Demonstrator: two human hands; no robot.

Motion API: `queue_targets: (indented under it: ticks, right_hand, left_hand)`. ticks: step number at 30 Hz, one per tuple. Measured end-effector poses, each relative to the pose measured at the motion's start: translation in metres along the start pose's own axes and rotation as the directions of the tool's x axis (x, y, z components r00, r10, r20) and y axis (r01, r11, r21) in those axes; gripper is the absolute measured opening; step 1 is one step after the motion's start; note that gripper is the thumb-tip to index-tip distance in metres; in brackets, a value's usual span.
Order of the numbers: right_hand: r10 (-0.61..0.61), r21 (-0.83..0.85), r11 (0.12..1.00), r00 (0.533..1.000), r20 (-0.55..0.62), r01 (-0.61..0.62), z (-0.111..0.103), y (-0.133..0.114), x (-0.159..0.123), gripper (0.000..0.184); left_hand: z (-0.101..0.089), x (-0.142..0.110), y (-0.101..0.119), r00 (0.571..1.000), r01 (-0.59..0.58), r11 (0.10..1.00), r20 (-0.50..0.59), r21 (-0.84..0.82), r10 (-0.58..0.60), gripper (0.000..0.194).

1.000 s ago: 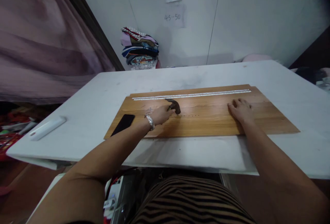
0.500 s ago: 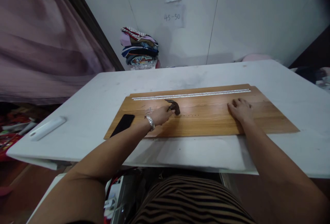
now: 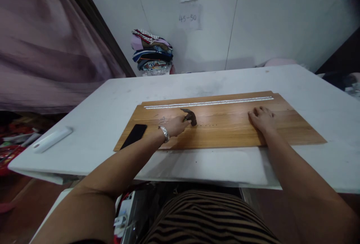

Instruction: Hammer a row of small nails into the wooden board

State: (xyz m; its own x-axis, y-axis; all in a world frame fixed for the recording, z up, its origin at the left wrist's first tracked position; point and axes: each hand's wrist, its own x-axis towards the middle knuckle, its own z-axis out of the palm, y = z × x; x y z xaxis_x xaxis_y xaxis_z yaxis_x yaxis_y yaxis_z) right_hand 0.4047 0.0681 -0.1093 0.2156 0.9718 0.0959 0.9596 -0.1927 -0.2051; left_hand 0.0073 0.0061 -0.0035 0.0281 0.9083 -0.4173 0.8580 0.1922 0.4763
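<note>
My left hand (image 3: 176,126), with a silver bracelet at the wrist, grips a claw hammer (image 3: 190,117) close to its head. The hammer's face is down at the wooden board (image 3: 233,135), at the left end of a row of several small dark nail heads or holes (image 3: 209,125). Most of the handle is hidden by the hand. Loose nails (image 3: 162,120) lie on the board just behind that hand. Over on the board's right part, my right hand (image 3: 262,118) rests with fingers spread, holding nothing.
Two white measuring strips (image 3: 208,104) run along the board's far side. A black phone (image 3: 134,135) lies at its left end. On the white table (image 3: 92,124) is a long white object (image 3: 53,139). Folded clothes (image 3: 152,51) are stacked behind the table, by the wall.
</note>
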Motion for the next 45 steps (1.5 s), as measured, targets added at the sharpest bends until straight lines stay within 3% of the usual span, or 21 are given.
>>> queue_targets:
  ticks: [45]
  right_hand:
    - [0.002, 0.017, 1.000, 1.000, -0.003, -0.002, 0.0015, 0.0012, 0.0007, 0.050]
  left_hand:
    - [-0.0017, 0.0031, -0.0005, 1.000, -0.014, 1.000, -0.008, -0.014, 0.013, 0.037]
